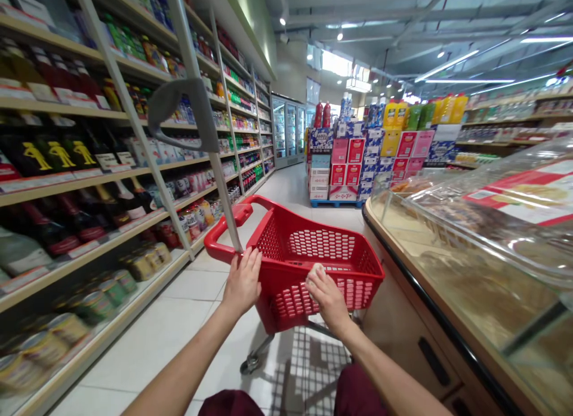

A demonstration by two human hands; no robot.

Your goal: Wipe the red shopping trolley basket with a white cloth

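Note:
A red plastic shopping cart [322,240] stands sideways in front of me, with holes through its basket walls. My left hand [244,282] grips its near rim beside the handle, fingers over the edge and thumb on the outer side. Further along that rim, my right hand [327,293] is closed on a crumpled white cloth [317,268], pressed against the cart; whether it is cloth or tissue is hard to tell. By my left hand, a metal pole [226,201] with a grey loop-shaped fitting [185,114] rises from the cart's handle end. The basket floor is partly hidden.
Shelves of bottles and cans [89,189] line the left. A glass-fronted display counter [447,255] stands close on the right. Stacked drink cartons [347,159] rest on a blue pallet ahead, with glass-door fridges [290,126] behind. One cart wheel [249,364] sits on the tiled floor.

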